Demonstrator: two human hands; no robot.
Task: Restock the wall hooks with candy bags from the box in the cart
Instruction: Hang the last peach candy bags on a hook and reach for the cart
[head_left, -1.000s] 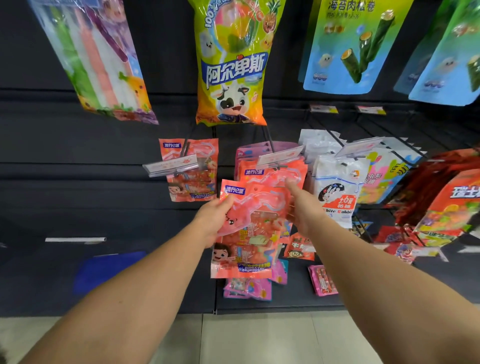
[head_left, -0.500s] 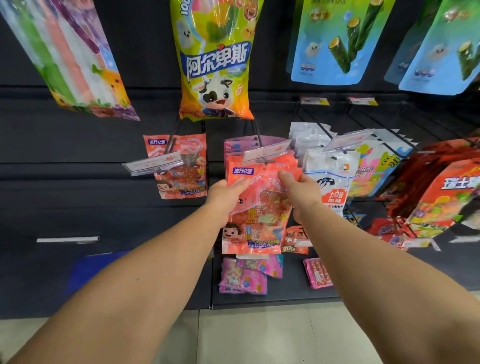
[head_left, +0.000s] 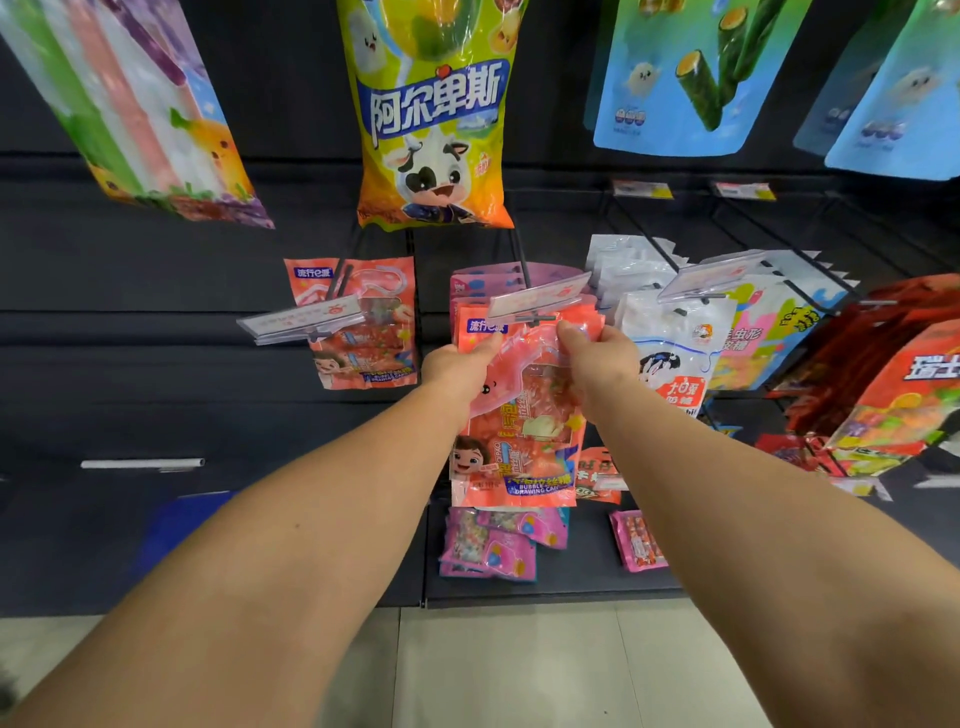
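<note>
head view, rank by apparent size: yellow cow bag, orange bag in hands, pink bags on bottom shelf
1. yellow cow bag, though its top is cut off by the frame.
2. orange bag, gripped by left hand and right hand.
3. pink bags, each clearly smallest; they lie farther from the camera.

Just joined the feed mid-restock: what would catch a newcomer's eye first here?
Dead centre, the left hand and right hand hold a red candy bag up at a wall hook. Above it hangs a big yellow bag with a cartoon cow.
</note>
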